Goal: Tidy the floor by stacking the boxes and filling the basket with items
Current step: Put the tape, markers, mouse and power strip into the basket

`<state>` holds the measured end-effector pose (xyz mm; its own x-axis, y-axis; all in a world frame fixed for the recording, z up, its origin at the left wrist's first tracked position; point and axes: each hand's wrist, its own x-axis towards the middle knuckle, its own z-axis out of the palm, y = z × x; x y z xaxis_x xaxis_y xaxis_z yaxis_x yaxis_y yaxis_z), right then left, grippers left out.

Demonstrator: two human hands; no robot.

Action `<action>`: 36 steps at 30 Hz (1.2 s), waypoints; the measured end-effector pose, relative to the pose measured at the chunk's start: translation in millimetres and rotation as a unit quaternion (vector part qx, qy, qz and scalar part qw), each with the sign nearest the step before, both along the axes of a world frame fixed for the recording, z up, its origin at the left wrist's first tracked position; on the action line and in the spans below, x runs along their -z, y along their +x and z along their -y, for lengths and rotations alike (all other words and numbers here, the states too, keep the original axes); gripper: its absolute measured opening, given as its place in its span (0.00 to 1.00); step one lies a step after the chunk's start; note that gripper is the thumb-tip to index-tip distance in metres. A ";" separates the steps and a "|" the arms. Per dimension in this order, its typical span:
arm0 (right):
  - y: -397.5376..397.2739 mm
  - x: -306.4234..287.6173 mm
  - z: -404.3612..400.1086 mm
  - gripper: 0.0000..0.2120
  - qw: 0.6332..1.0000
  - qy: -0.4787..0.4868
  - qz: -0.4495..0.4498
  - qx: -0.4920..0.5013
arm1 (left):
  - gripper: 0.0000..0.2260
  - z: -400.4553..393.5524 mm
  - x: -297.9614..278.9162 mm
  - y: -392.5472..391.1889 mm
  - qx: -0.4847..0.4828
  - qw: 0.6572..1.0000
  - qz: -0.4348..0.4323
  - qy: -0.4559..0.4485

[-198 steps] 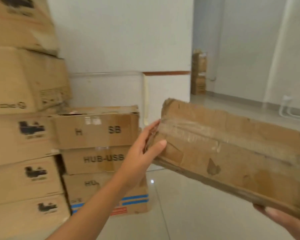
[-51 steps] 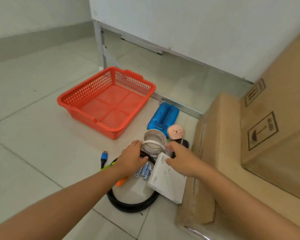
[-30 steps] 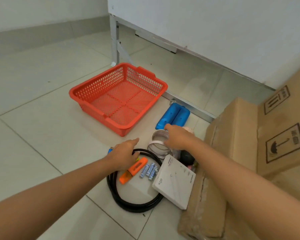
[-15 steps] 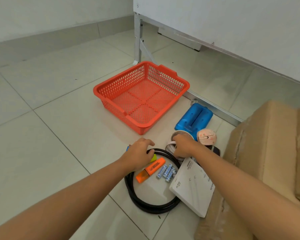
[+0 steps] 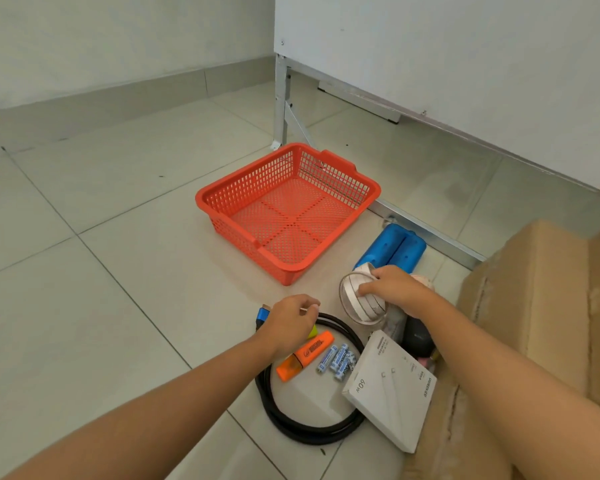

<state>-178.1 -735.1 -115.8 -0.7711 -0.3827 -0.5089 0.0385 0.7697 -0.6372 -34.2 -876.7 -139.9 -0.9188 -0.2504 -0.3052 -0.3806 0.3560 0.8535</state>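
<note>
While right hand (image 5: 394,289) grips tape roll (image 5: 359,303), basket (image 5: 222,206) sits beyond.

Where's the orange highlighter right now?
In the head view, the orange highlighter lies on the floor inside the loop of black cable, just below the left hand and left of the batteries, nearer than the red basket.

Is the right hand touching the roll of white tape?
Touching. In the head view, the right hand has its fingers curled over the roll of white tape, gripping its upper rim.
</note>
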 end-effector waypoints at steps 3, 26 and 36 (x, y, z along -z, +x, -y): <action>-2.6 -13.7 -0.7 0.15 0.995 -0.060 0.083 0.003 | 0.16 -3.9 -6.3 -3.9 -0.050 0.994 0.000 0.102; 32.2 -86.4 -0.9 0.15 0.925 -0.286 0.242 0.064 | 0.08 11.0 -77.4 -1.3 -0.151 0.907 -0.144 0.365; 30.2 -96.7 14.8 0.14 0.924 -0.255 0.265 0.104 | 0.10 -0.5 -104.8 -12.2 -0.101 0.952 -0.160 0.239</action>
